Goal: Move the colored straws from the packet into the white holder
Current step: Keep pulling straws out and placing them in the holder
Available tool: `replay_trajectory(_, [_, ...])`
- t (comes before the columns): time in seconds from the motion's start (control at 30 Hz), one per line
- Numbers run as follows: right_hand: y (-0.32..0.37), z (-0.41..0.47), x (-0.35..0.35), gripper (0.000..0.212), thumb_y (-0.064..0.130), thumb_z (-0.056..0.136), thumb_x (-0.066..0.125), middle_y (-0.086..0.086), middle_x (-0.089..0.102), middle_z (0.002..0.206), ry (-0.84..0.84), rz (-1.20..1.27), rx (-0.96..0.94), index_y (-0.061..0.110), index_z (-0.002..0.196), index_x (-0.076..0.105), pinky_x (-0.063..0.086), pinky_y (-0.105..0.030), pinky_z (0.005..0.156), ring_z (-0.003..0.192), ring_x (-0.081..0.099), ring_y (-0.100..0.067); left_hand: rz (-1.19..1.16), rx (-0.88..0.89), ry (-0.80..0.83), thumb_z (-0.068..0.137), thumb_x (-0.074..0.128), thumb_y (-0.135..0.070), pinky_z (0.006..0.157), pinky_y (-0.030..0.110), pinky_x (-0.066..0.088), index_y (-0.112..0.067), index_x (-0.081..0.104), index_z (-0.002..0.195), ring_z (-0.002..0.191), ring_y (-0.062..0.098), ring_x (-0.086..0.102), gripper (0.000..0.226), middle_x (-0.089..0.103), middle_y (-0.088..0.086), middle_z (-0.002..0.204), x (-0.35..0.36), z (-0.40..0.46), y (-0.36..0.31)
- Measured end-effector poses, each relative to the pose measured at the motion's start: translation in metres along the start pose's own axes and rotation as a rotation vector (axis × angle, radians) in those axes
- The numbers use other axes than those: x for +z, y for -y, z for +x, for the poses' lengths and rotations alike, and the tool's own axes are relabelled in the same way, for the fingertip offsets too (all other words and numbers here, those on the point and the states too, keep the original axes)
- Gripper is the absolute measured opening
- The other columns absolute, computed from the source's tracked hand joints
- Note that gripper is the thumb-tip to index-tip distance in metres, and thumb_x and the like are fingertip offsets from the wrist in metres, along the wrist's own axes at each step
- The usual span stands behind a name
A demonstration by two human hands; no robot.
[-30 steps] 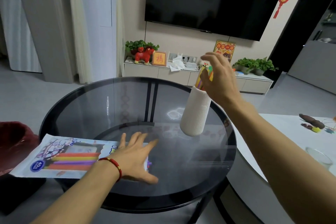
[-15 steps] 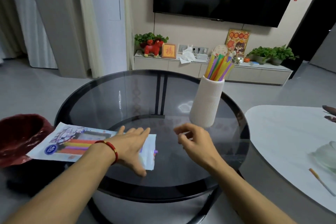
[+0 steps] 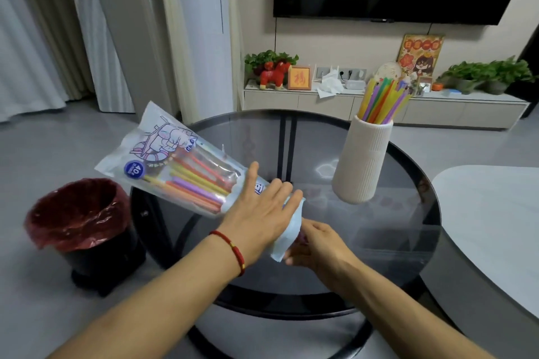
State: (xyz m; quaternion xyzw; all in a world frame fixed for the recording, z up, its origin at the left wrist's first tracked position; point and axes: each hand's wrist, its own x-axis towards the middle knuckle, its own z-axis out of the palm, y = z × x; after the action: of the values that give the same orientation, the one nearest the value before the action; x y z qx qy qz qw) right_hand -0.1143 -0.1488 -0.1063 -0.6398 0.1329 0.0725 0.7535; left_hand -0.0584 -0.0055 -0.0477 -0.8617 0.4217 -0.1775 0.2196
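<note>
The clear printed straw packet (image 3: 163,160) is lifted off the round glass table (image 3: 388,245) and tilted, its far end up and to the left. Several colored straws (image 3: 198,183) lie inside it. My left hand (image 3: 259,216) holds the packet near its lower, open end, fingers spread over the top. Just below, my right hand (image 3: 318,245) has curled fingers at the packet's mouth, pinching what looks like a purple straw end (image 3: 302,237). The white ribbed holder (image 3: 361,160) stands upright at the table's right side, with several colored straws (image 3: 382,99) in it.
A black bin with a red liner (image 3: 78,213) stands on the floor to the left of the table. A white oval table (image 3: 490,218) adjoins on the right. A TV cabinet with plants and ornaments (image 3: 320,96) lines the far wall.
My left hand has lifted the packet off the table and tilted it. My right hand came back from the holder and now sits at the packet's mouth. The camera shifted right.
</note>
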Motion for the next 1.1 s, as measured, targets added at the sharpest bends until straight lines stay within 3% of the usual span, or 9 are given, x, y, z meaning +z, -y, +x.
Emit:
replay_trajectory(0.13, [-0.009,0.002,-0.009,0.034,0.028,0.102,0.064,-0.01,0.071,0.072,-0.069,-0.052,-0.081,0.001,0.089,0.081,0.059,-0.029,0.063,0.064,0.064,-0.019,-0.029,-0.032,-0.009,0.063,0.082,-0.017,0.11,0.073,0.009,-0.01,0.01,0.152,0.121,0.032,0.035,0.115,0.032,0.013,0.131,0.008,-0.006,0.003])
replay_trajectory(0.27, [-0.008,0.002,-0.021,0.019,0.016,0.098,0.072,-0.004,0.075,0.067,-0.217,-0.195,-0.244,0.008,0.084,0.082,0.055,-0.024,0.057,0.056,0.063,-0.015,-0.201,-0.097,0.052,0.068,0.08,-0.025,0.113,0.072,0.009,-0.019,-0.002,0.155,0.133,0.03,0.031,0.119,0.028,0.01,0.144,0.022,-0.01,0.009])
replay_trajectory(0.47, [0.014,-0.001,-0.048,0.008,0.012,0.094,0.077,-0.008,0.077,0.069,-0.37,-0.398,-0.45,0.017,0.093,0.083,0.057,-0.022,0.055,0.056,0.066,-0.009,-0.371,-0.143,0.16,0.07,0.082,-0.026,0.112,0.076,0.002,-0.037,-0.022,0.151,0.143,0.028,0.021,0.132,0.02,0.008,0.149,0.038,-0.009,0.017])
replay_trajectory(0.67, [0.034,-0.014,-0.085,0.007,0.011,0.091,0.079,-0.006,0.077,0.07,-0.424,-0.345,-0.484,0.012,0.097,0.083,0.059,-0.025,0.06,0.062,0.068,-0.015,-0.446,-0.157,0.255,0.071,0.079,-0.019,0.11,0.078,0.0,-0.046,-0.018,0.149,0.149,0.03,0.002,0.127,0.007,0.007,0.157,0.044,-0.006,0.017])
replay_trajectory(0.8, [0.053,-0.039,-0.102,0.015,0.027,0.084,0.079,-0.002,0.08,0.076,-0.453,-0.473,-0.566,0.02,0.098,0.082,0.064,-0.025,0.064,0.063,0.075,-0.018,-0.519,-0.134,0.363,0.069,0.075,-0.047,0.108,0.077,-0.006,-0.044,-0.018,0.15,0.151,0.03,-0.013,0.123,-0.007,0.005,0.164,0.047,-0.004,0.018])
replay_trajectory(0.87, [0.061,-0.053,-0.105,0.027,0.03,0.079,0.079,-0.001,0.081,0.084,-0.443,-0.527,-0.598,0.016,0.103,0.082,0.066,-0.025,0.067,0.068,0.078,-0.02,-0.629,-0.143,0.314,0.066,0.059,-0.076,0.112,0.075,-0.003,-0.042,-0.013,0.151,0.152,0.025,-0.007,0.118,-0.001,-0.001,0.165,0.041,0.0,0.011])
replay_trajectory(0.93, [0.068,-0.064,-0.104,0.03,0.027,0.078,0.079,-0.003,0.081,0.09,-0.421,-0.551,-0.645,0.012,0.104,0.081,0.066,-0.024,0.068,0.071,0.079,-0.021,-0.728,-0.155,0.218,0.069,0.045,-0.085,0.114,0.072,0.003,-0.037,-0.002,0.154,0.151,0.021,0.007,0.109,0.013,-0.004,0.163,0.034,0.008,0.001])
replay_trajectory(1.0, [0.074,-0.07,-0.102,0.03,0.025,0.078,0.08,-0.005,0.08,0.09,-0.407,-0.561,-0.701,0.01,0.104,0.079,0.065,-0.022,0.067,0.07,0.079,-0.022,-0.771,-0.154,0.149,0.084,0.046,-0.07,0.117,0.068,0.007,-0.028,0.022,0.15,0.146,0.021,0.021,0.082,0.03,-0.001,0.155,0.03,0.016,-0.009])
replay_trajectory(1.1, [0.079,-0.075,-0.101,0.028,0.034,0.079,0.081,-0.002,0.079,0.082,-0.404,-0.471,-0.759,0.013,0.099,0.08,0.065,-0.024,0.062,0.065,0.077,-0.023,-0.779,-0.129,0.062,0.096,0.045,-0.039,0.117,0.058,0.018,-0.022,0.049,0.111,0.126,0.021,0.037,0.023,0.048,0.001,0.121,0.03,0.024,-0.017])
